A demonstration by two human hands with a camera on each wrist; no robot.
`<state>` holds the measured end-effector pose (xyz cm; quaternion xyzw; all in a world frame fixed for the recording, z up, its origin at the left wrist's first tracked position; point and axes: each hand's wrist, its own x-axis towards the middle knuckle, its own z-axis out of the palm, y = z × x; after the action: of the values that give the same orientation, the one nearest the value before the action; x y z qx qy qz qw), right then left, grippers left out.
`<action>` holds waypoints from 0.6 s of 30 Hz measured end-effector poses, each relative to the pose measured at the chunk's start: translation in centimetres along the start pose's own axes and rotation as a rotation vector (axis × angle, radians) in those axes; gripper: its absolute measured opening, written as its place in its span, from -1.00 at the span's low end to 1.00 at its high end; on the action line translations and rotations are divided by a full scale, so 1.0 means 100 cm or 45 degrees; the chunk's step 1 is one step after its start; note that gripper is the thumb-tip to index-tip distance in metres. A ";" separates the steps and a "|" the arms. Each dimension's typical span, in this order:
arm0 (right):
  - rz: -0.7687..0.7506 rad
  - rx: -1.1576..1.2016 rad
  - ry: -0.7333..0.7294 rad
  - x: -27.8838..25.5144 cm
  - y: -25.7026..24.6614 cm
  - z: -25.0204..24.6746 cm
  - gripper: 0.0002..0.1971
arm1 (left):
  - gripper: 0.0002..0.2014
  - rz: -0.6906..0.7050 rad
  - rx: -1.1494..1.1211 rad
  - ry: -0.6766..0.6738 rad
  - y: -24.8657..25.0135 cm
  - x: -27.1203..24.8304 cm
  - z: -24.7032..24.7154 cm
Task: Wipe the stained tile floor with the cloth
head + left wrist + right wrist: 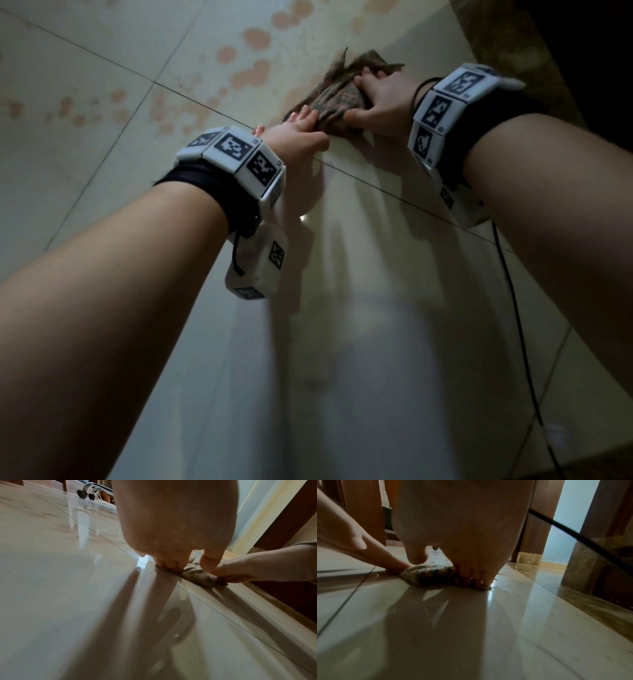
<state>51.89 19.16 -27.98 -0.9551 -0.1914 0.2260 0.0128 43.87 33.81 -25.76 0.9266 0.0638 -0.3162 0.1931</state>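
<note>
Pressing down w/ both hands on a bunched, patterned cloth [337, 94] lying on the glossy tile floor [359, 308]. Left hand [296, 137] sits on the cloth's near-left edge, fingers [169, 562] bent down onto the fabric, thumb alongside. Right hand [383, 99] holds the cloth's right side, thumb at the near edge & fingers [477, 573] over the top, tips touching the floor. Pinkish-brown stains [246, 73] spread over the tiles beyond & left of the left hand. A black cable [513, 291] trails back from the right wrist.
</note>
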 end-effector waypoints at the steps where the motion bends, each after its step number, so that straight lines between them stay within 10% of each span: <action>1: -0.010 -0.004 -0.004 0.003 -0.004 -0.001 -0.22 | -0.25 -0.008 -0.016 -0.014 -0.005 0.001 -0.002; 18: -0.148 -0.026 -0.051 0.005 -0.060 -0.002 -0.13 | 0.02 -0.047 -0.160 -0.023 -0.061 -0.012 -0.014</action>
<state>50.20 24.95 -27.30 -0.9377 -0.2492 0.2419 0.0126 42.17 39.98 -25.96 0.9086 0.0987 -0.3232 0.2455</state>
